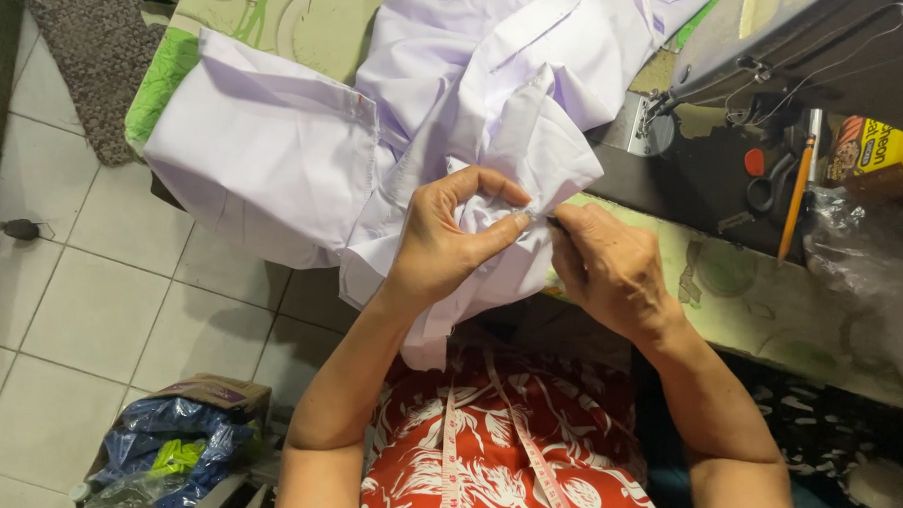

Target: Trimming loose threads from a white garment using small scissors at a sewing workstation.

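Over tiled floor [93, 297], fingers [491, 233] pinching white cloth [268, 160].

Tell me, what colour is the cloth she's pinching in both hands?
Pale lilac-white cloth, plain, seen from the head view.

sewing machine [764, 43] and scissors [769, 188] crowd the right; bare tiled floor [103, 296] lies open left.

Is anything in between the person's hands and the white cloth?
No, nothing visible is in the way. The left hand is already pinching a bunched fold of the white cloth, and the right hand touches the same fold from the other side. The scissors and orange pencil lie off to the right.
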